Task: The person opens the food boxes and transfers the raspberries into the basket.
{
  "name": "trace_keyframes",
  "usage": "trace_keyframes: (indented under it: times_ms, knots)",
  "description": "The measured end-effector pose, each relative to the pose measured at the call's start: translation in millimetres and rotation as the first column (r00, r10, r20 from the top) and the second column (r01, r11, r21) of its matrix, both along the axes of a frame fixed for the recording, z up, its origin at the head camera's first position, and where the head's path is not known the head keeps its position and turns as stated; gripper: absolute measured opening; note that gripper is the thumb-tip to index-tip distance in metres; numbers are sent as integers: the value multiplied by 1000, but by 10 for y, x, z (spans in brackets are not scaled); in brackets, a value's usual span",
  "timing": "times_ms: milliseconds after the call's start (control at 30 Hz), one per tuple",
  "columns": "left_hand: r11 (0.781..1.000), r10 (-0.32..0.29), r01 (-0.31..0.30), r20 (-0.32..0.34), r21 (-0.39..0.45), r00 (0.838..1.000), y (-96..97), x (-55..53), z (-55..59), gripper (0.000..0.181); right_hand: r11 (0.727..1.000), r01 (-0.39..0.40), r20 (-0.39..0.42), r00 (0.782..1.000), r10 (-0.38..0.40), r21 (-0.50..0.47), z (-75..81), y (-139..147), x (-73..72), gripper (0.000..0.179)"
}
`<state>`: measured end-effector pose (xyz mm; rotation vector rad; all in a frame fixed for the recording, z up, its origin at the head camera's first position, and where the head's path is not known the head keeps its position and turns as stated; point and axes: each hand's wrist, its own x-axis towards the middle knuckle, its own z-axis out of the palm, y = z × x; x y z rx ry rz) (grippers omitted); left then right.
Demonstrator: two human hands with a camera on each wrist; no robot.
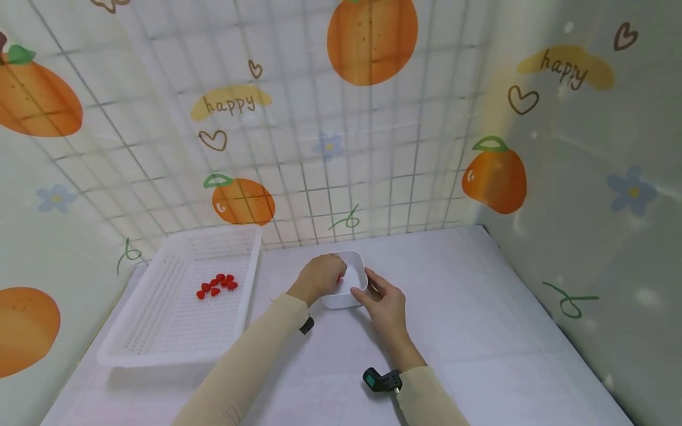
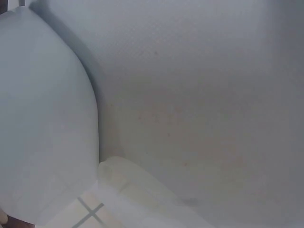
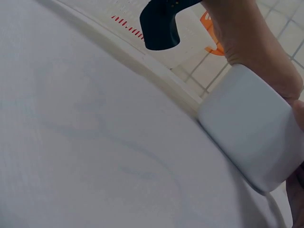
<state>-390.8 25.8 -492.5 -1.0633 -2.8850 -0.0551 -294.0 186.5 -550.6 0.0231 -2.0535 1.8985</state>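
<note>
A small white square box (image 1: 343, 301) with rounded corners stands on the table in the head view. My left hand (image 1: 322, 275) reaches over its left rim, fingers curled and pointing down inside, and a small red piece (image 1: 339, 278) shows at the fingertips. At the box's right side my right hand (image 1: 388, 305) grips the wall, thumb at the near rim and fingers round the far right corner. The box's outer side (image 3: 256, 128) fills the right of the right wrist view. In the left wrist view, its pale wall (image 2: 47, 118) shows at the left.
To the left stands a large white perforated basket (image 1: 176, 357) with several small red pieces (image 1: 215, 291) on its floor. A white cloth covers the table (image 1: 469, 331). Behind it rises a white grid under a printed sheet (image 1: 373, 177); another sheet hangs at the right.
</note>
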Motion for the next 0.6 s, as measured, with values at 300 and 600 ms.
trace_keyframes:
  times_ms: [300,600]
  knots:
    - [998,-59,58,-43,-30,997,-1,28,31,17,1000,14,13,1000,-14,15,-4,-4,-7,61]
    - [993,-108,101,-116,-64,987,9,18,25,13,999,15,14,1000,-16,34,-2,-2,-3,62]
